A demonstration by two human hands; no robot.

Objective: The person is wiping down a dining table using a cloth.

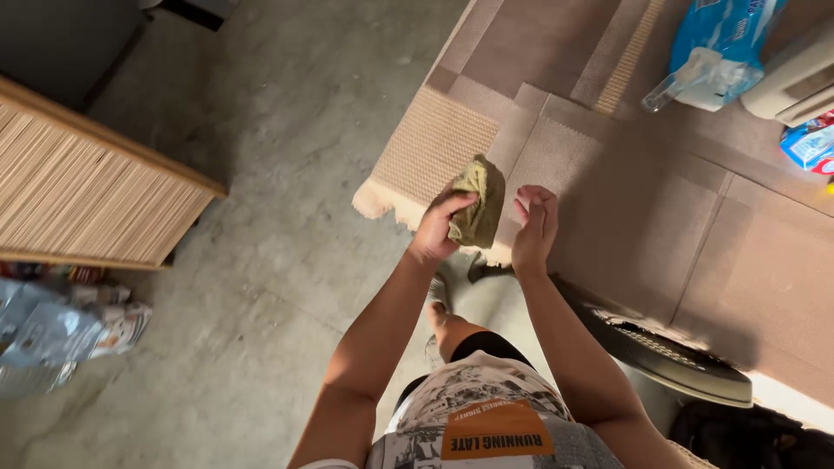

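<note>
Cloth [478, 201] in left hand's [437, 230] closed fingers, right hand [534, 227] open beside, over rug [625, 200].

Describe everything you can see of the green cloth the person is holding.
The green cloth is olive, soft and crumpled, bunched into a rough folded wad that stands roughly upright. It looks like a woven rag or small towel. The left hand grips it from the side, thumb across its front. The right hand is open just beside it, not touching. It is held above the brown mat.
</note>
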